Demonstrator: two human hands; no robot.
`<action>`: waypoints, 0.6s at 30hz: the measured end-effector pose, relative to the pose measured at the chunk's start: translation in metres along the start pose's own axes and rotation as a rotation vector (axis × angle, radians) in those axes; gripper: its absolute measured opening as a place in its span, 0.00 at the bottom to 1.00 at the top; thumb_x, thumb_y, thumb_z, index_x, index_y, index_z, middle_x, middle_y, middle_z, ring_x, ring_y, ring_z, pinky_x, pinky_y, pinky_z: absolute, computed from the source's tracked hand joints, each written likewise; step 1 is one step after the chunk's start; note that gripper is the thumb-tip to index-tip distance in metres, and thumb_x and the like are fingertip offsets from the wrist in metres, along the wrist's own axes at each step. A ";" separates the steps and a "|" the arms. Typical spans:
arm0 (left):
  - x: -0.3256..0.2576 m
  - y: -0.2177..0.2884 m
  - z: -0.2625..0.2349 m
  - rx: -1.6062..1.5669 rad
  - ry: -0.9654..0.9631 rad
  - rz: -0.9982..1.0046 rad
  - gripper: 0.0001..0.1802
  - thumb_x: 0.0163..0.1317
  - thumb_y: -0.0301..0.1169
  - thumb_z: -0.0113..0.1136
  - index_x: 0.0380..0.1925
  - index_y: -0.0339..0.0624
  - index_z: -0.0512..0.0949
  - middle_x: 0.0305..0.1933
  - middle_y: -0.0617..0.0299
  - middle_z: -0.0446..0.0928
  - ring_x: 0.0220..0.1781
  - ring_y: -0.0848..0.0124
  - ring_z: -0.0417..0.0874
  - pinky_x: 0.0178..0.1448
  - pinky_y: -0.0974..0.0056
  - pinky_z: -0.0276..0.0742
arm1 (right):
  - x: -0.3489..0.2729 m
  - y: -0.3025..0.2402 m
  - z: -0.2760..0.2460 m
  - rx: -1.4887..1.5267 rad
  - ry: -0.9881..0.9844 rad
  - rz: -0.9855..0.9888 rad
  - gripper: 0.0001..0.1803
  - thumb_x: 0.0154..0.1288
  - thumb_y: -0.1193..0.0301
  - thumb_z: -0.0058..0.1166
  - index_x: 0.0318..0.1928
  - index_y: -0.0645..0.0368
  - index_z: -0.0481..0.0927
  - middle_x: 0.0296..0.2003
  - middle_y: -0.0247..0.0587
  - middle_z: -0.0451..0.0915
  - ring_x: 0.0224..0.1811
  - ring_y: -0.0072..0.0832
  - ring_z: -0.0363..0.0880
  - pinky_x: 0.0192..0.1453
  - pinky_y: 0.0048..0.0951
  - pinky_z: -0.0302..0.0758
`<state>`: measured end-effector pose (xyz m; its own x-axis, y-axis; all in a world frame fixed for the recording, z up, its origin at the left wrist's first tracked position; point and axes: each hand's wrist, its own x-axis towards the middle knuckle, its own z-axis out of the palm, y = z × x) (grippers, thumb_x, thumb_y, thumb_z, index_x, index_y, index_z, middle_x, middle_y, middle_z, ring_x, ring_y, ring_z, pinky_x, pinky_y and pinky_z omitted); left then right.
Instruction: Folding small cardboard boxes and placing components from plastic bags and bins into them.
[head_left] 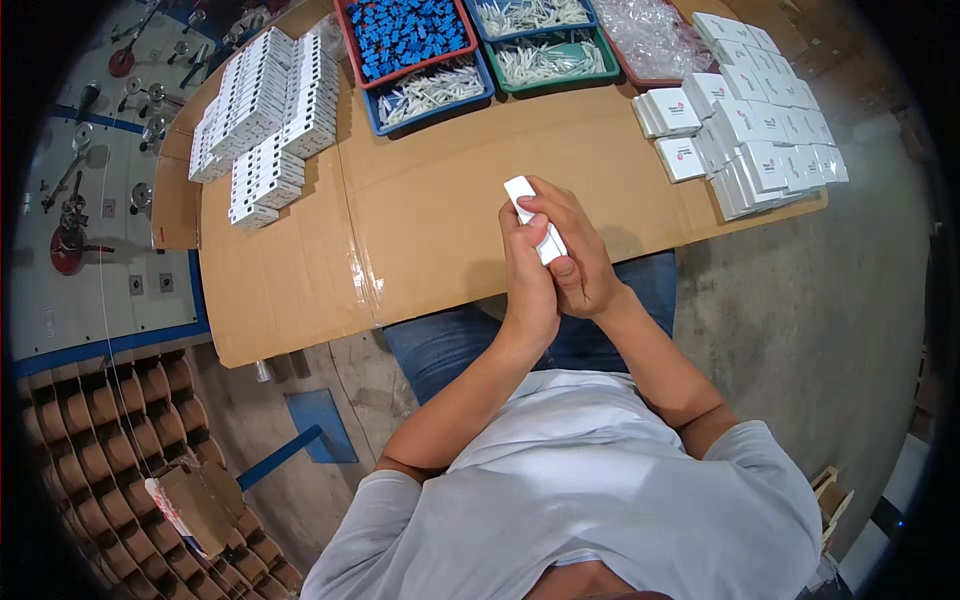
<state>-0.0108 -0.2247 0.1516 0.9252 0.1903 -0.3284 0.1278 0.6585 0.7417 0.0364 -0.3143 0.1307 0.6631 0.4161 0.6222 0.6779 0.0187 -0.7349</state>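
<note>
A small, slim white plastic piece (551, 246) is held between both my hands, just above the near edge of the cardboard-topped table (440, 220). My left hand (526, 278) closes on it from the left, thumb across its face. From the right, my right hand (588, 262) wraps around it, with the fingers curled over its far side. The piece tilts, its upper end pointing away from me and a little left. Its middle is partly hidden by my thumbs and fingers.
At the far left stand stacked white blocks with dark openings (262, 100). Trays at the back hold blue parts (405, 38), white slim parts (432, 95) and clear plastic bags (655, 40). White flat boxes (765, 165) are piled right. A divided cardboard rack (120, 450) stands lower left.
</note>
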 end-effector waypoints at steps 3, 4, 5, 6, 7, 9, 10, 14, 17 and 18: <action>0.000 -0.001 0.000 -0.001 0.010 0.001 0.28 0.72 0.54 0.47 0.65 0.52 0.66 0.56 0.62 0.74 0.59 0.71 0.78 0.61 0.63 0.76 | -0.001 0.001 0.001 0.014 0.005 0.005 0.37 0.81 0.44 0.33 0.68 0.67 0.69 0.68 0.67 0.68 0.66 0.56 0.72 0.70 0.46 0.67; 0.000 -0.002 0.000 -0.004 0.017 -0.010 0.28 0.72 0.54 0.47 0.65 0.52 0.67 0.55 0.62 0.74 0.59 0.71 0.78 0.61 0.63 0.76 | 0.000 0.000 0.000 0.012 0.005 0.004 0.37 0.81 0.44 0.33 0.68 0.67 0.69 0.68 0.67 0.68 0.66 0.56 0.72 0.70 0.46 0.67; 0.001 -0.003 -0.001 -0.004 0.014 -0.011 0.28 0.72 0.54 0.47 0.65 0.52 0.67 0.55 0.62 0.74 0.59 0.71 0.78 0.61 0.63 0.76 | 0.000 -0.001 0.000 0.029 0.017 0.014 0.37 0.81 0.44 0.34 0.67 0.67 0.70 0.68 0.66 0.69 0.66 0.58 0.72 0.70 0.47 0.68; 0.002 -0.004 -0.003 -0.017 0.014 -0.021 0.28 0.72 0.54 0.47 0.64 0.51 0.67 0.55 0.62 0.74 0.58 0.70 0.79 0.60 0.63 0.77 | 0.000 -0.001 0.001 0.050 0.028 0.023 0.37 0.81 0.44 0.36 0.66 0.66 0.72 0.67 0.66 0.69 0.66 0.59 0.72 0.70 0.48 0.69; 0.002 -0.005 -0.004 -0.031 0.013 -0.031 0.28 0.72 0.55 0.47 0.64 0.50 0.67 0.54 0.62 0.74 0.58 0.70 0.79 0.60 0.63 0.77 | 0.000 -0.001 0.002 0.053 0.028 0.023 0.37 0.81 0.44 0.36 0.66 0.66 0.72 0.67 0.66 0.69 0.66 0.59 0.72 0.70 0.48 0.69; 0.002 -0.004 -0.004 -0.022 0.021 -0.017 0.29 0.72 0.55 0.47 0.63 0.49 0.68 0.54 0.62 0.74 0.58 0.70 0.79 0.60 0.63 0.77 | 0.000 -0.002 0.002 0.063 0.030 0.033 0.37 0.81 0.43 0.36 0.66 0.66 0.72 0.67 0.66 0.69 0.66 0.58 0.72 0.70 0.48 0.69; 0.002 -0.003 -0.003 -0.014 0.028 -0.003 0.29 0.72 0.56 0.47 0.62 0.49 0.68 0.54 0.62 0.75 0.57 0.70 0.79 0.59 0.63 0.77 | 0.000 -0.001 0.003 0.060 0.031 0.034 0.37 0.81 0.43 0.36 0.66 0.66 0.72 0.67 0.66 0.69 0.66 0.58 0.72 0.70 0.48 0.69; 0.004 -0.002 -0.005 -0.030 0.042 -0.023 0.29 0.72 0.56 0.47 0.61 0.48 0.68 0.54 0.62 0.75 0.56 0.71 0.79 0.59 0.63 0.77 | 0.001 0.004 0.001 0.076 -0.005 0.048 0.41 0.79 0.40 0.34 0.69 0.66 0.69 0.70 0.64 0.68 0.69 0.55 0.70 0.72 0.47 0.66; 0.004 0.004 -0.007 -0.015 0.027 -0.051 0.29 0.72 0.53 0.48 0.64 0.47 0.66 0.54 0.59 0.74 0.55 0.68 0.80 0.58 0.62 0.77 | 0.003 -0.005 0.001 0.272 0.009 0.164 0.45 0.78 0.36 0.33 0.73 0.65 0.65 0.74 0.58 0.65 0.72 0.48 0.68 0.75 0.45 0.64; 0.003 0.011 -0.005 0.040 -0.041 0.024 0.29 0.69 0.46 0.49 0.66 0.45 0.62 0.56 0.57 0.72 0.57 0.67 0.77 0.61 0.61 0.75 | 0.005 -0.009 0.002 0.475 0.066 0.263 0.47 0.77 0.34 0.34 0.75 0.64 0.62 0.75 0.55 0.63 0.74 0.45 0.66 0.76 0.45 0.63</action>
<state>-0.0078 -0.2137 0.1558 0.9419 0.1752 -0.2866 0.1189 0.6240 0.7723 0.0333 -0.3105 0.1399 0.8199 0.4044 0.4052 0.2786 0.3365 -0.8995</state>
